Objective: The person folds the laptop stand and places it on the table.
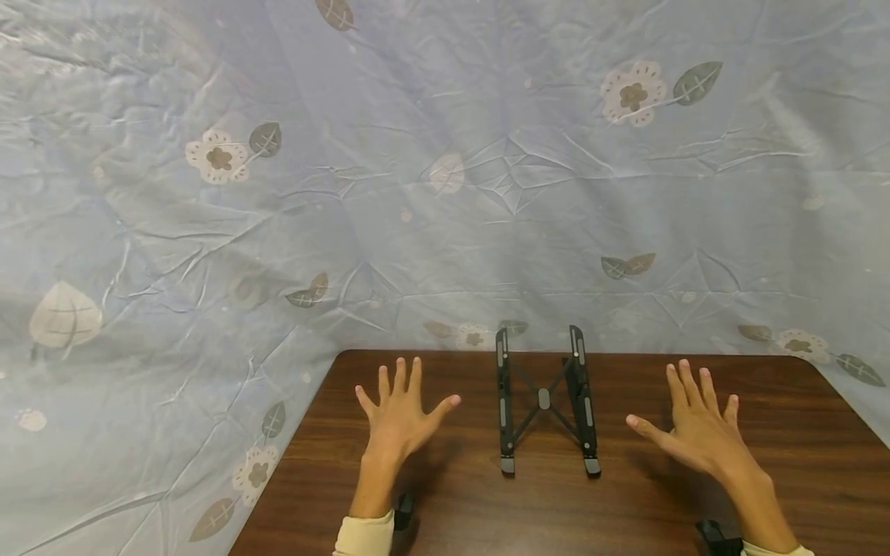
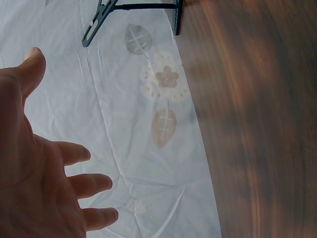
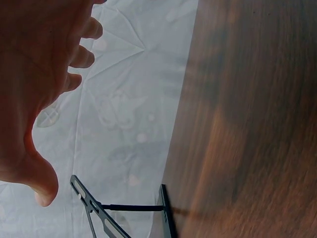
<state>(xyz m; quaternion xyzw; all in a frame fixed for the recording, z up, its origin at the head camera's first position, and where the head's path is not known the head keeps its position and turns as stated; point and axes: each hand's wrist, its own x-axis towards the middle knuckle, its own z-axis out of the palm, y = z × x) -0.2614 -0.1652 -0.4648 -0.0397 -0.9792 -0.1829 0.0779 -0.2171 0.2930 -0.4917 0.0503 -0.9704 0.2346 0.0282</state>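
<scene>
A black folding laptop stand (image 1: 545, 399) stands unfolded on the brown wooden table, its two side rails joined by an X-shaped brace with a grey hub. To its left my left hand (image 1: 398, 421) hovers over the table, fingers spread and holding nothing. My right hand (image 1: 702, 432) is held the same way on the other side, thumb pointing toward the stand. Neither hand touches the stand. Part of the stand (image 2: 101, 22) shows at the top of the left wrist view, and its raised rail and strut (image 3: 133, 208) appear low in the right wrist view.
The wood-grain table (image 1: 459, 502) has rounded far corners. Behind it and along its left side hangs a pale blue-grey cloth (image 1: 417, 232) printed with flowers and leaves. Both wrists wear small black devices (image 1: 718, 537) beside light yellow sleeves (image 1: 365, 534).
</scene>
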